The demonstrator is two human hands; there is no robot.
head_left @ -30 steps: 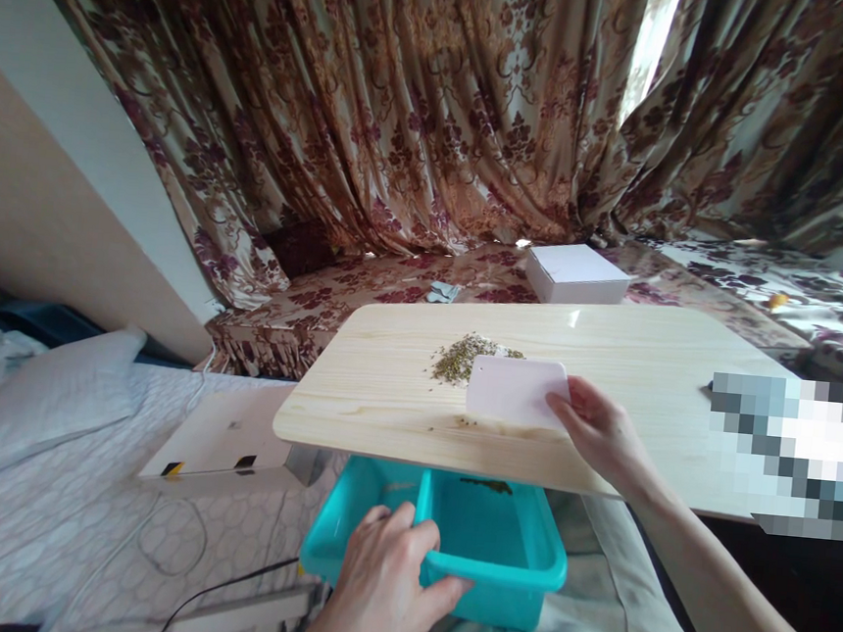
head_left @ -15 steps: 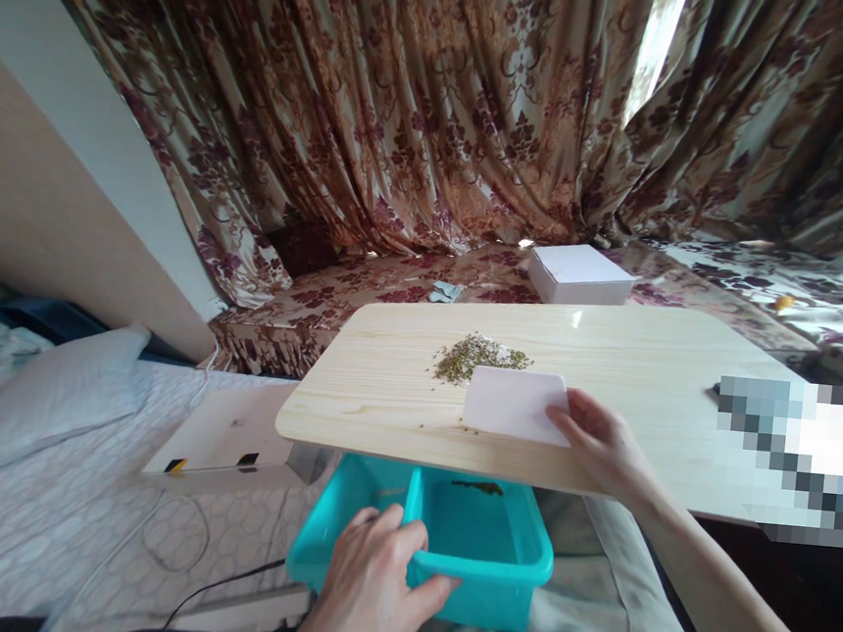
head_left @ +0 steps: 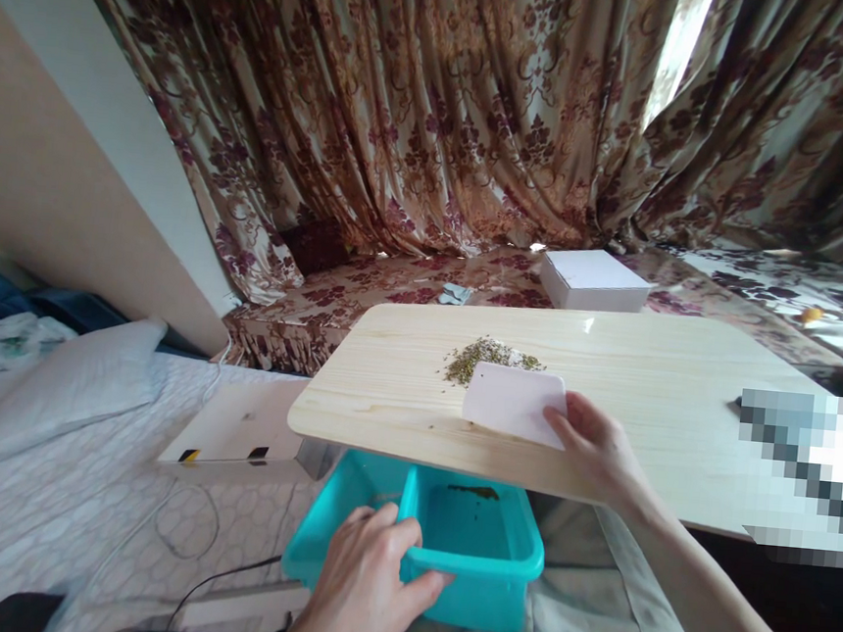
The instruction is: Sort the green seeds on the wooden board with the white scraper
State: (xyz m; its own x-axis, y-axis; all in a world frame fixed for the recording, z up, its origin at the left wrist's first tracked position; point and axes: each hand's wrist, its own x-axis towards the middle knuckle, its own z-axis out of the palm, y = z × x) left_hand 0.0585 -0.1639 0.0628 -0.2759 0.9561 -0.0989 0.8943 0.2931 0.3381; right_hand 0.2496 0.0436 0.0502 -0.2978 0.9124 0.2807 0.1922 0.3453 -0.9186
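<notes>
**Most of the grain is on the desk, a little in the bin**

Patterned curtains (head_left: 412,89) fill the far side of the room, and a quilted bed (head_left: 69,462) stretches away on the left. In front of the person is a pale wooden desk (head_left: 650,405). Just below its near edge sits a turquoise bin (head_left: 471,596), split in two by a divider (head_left: 408,492). The left hand (head_left: 374,568) is clamped on the bin's front rim beside the divider, thumb outside, other fingers inside. The right hand (head_left: 599,440) is over the desk, its fingers pinching the right end of a white card (head_left: 509,402). I can't tell whether the card touches the wood. Behind it, partly covered, lies a loose heap (head_left: 488,356) of small greenish grains with white bits mixed in. A small dark patch (head_left: 480,491), seemingly grain, lies in the bin's right compartment, so I'd judge the work begun, with most left. Closer to me, stray grains (head_left: 431,426) dot the wood.
</notes>
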